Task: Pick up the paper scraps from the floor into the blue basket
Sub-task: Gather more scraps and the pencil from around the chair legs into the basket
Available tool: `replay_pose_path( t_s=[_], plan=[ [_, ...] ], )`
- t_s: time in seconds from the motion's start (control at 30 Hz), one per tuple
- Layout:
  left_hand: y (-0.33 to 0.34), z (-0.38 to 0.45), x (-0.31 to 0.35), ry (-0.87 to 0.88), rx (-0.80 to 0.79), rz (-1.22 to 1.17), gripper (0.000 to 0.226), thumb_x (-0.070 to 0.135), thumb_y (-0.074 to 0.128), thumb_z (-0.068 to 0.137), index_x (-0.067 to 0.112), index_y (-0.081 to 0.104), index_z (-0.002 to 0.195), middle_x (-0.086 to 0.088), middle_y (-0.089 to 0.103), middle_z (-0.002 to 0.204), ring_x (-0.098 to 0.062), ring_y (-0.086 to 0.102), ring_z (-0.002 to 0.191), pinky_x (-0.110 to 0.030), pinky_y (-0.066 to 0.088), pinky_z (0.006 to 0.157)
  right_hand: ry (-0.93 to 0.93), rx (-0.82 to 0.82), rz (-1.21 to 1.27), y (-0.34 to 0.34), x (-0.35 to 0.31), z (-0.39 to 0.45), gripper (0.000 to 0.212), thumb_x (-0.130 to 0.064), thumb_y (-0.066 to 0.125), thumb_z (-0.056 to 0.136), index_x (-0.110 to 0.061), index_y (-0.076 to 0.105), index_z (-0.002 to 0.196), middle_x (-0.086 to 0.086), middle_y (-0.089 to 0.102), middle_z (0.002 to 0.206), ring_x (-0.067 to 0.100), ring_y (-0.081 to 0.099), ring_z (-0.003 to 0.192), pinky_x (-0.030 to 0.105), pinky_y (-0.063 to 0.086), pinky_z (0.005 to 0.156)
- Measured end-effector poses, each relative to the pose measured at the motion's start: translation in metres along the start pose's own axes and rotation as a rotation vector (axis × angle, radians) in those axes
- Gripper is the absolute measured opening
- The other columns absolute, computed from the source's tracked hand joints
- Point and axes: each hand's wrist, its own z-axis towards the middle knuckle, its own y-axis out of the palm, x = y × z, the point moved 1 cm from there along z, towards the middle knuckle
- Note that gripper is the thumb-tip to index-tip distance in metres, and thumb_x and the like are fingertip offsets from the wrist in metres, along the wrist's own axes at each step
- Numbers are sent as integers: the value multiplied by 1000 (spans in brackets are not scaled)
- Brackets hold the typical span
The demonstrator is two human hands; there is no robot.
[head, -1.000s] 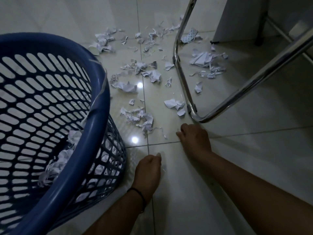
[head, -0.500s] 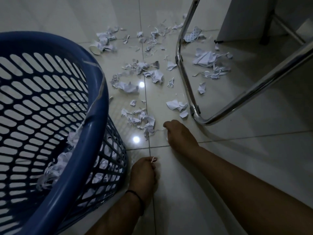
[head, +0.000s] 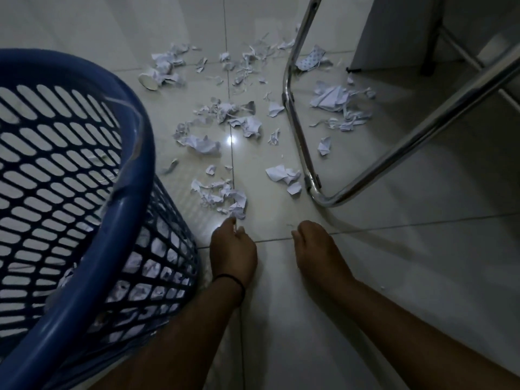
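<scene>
The blue slatted basket [head: 84,220] stands at the left with white paper scraps in its bottom. More scraps litter the tiled floor ahead. The nearest pile of scraps [head: 222,197] lies just beyond my left hand [head: 233,249], whose curled fingertips reach the pile's near edge. Its palm is hidden, so I cannot tell whether it holds anything. My right hand [head: 312,249] is knuckles up on the floor to the right. Its fingers are curled under, and a thin sliver of paper shows at their tips.
A chrome chair leg [head: 298,136] bends along the floor at the right, with a crumpled scrap pair [head: 284,175] beside it and a larger paper heap [head: 334,99] inside the frame. A small paper cup [head: 147,80] lies far left. A white cabinet base [head: 394,32] stands behind.
My left hand moved forward to the nearest pile. My right hand reached left to the pile's end, then drew back right; the thin strip that lay there is gone from the floor.
</scene>
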Motion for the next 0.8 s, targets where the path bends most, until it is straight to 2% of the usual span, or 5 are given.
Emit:
replay_pose_path(
  t_s=[0.2, 0.33, 0.5, 0.63, 0.8],
  plan=[
    [16, 8, -1, -101, -86, -124, 32, 13, 40, 93, 10, 61, 117, -18, 63, 117, -32, 58, 105, -38, 46, 97, 324, 139, 214, -70, 70, -46, 16, -8, 48, 93, -5, 64, 94, 7, 64, 84, 26, 61, 80, 25, 40, 67],
    [29, -18, -3, -107, -246, -255, 27, 9, 38, 94, 9, 60, 110, -12, 65, 83, -30, 62, 80, -36, 50, 75, 436, 192, 116, -88, 109, -75, 25, -8, 48, 92, -10, 66, 111, 6, 66, 113, 22, 60, 103, 15, 35, 80],
    [37, -46, -4, 77, -382, -15, 26, 1, 41, 87, 15, 63, 82, -2, 61, 91, -21, 55, 91, -24, 37, 75, 413, 121, 53, -78, 125, -93, 8, -16, 55, 87, -13, 63, 87, 6, 61, 96, 17, 56, 83, 20, 34, 69],
    [32, -58, 5, 124, -454, 95, 19, 2, 43, 86, 9, 60, 80, -11, 59, 86, -29, 50, 85, -31, 37, 71, 313, 28, -9, -65, 122, -97, 25, -43, 63, 82, -20, 53, 79, -10, 46, 78, 1, 45, 65, 12, 27, 53],
    [21, -68, 14, 125, -476, 117, 18, 0, 39, 85, 6, 50, 73, -12, 55, 81, -29, 49, 77, -33, 33, 63, 251, -32, -163, -58, 120, -87, 28, -31, 51, 93, -14, 44, 72, -1, 41, 77, 17, 42, 70, 27, 24, 58]
  ],
)
